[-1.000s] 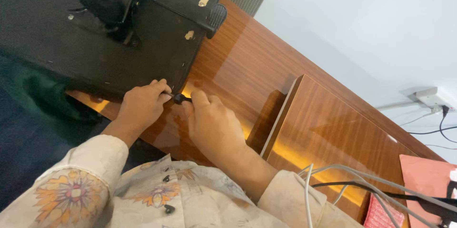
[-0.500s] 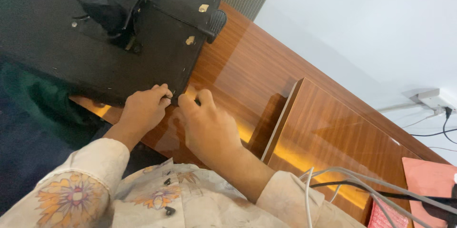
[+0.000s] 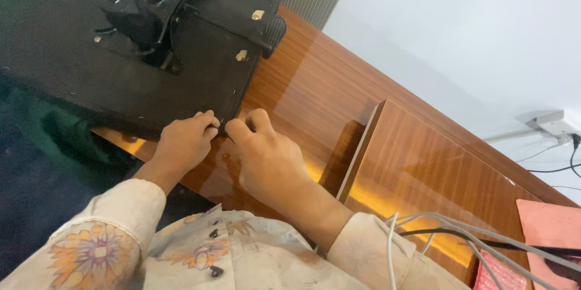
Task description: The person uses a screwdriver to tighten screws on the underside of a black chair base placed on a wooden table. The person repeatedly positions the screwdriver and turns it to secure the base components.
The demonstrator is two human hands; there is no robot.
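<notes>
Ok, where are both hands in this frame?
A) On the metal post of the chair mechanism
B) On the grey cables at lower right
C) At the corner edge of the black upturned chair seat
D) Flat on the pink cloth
C: the left hand and right hand meet with fingertips pinched at the corner edge of the black chair seat lying on the wooden desk.

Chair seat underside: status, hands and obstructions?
Left hand and right hand both pinching the black fabric edge of the upturned chair seat. Seat rests on wooden desk. Nothing blocking.
</notes>
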